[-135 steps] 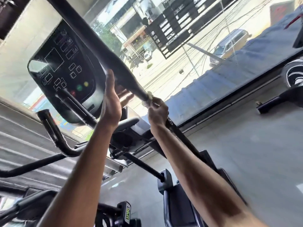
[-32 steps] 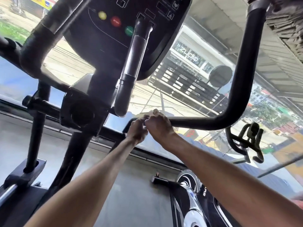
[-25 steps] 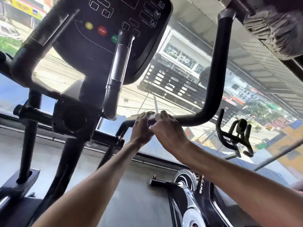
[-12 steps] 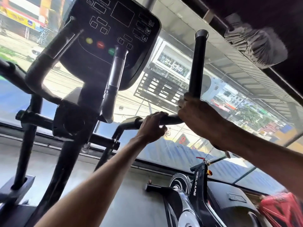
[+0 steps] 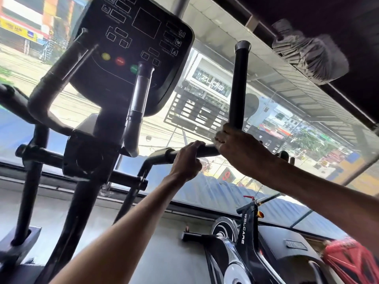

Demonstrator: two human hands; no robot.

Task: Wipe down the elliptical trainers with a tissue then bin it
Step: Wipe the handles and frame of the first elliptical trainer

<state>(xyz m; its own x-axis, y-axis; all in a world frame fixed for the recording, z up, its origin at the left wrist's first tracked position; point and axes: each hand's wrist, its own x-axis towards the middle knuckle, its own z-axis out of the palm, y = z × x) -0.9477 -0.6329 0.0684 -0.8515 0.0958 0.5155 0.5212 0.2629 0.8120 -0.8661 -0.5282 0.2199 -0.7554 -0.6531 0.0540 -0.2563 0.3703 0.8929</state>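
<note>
Up ahead of me, my left hand [image 5: 186, 160] is wrapped round the level stretch of the elliptical trainer's [image 5: 86, 162] black handlebar [image 5: 238, 89], fingers curled over the top and the thumb underneath. My right hand [image 5: 240, 154] sits just beside it, to the right, closed over the bend where the bar turns upward. From that bend the bar's long run stands nearly upright, leaning slightly to the right, and ends in a rounded cap high against the window [image 5: 276, 103]. The short level part points left, toward the machine's middle post. I cannot make out the tissue; if it is under my right palm, my fingers hide it. The console [image 5: 133, 48] hangs above and to the left, its face toward me, with yellow, red and green buttons in a row. Low on the right stands a black exercise bike [image 5: 242, 242] lettered WELCARE.
</note>
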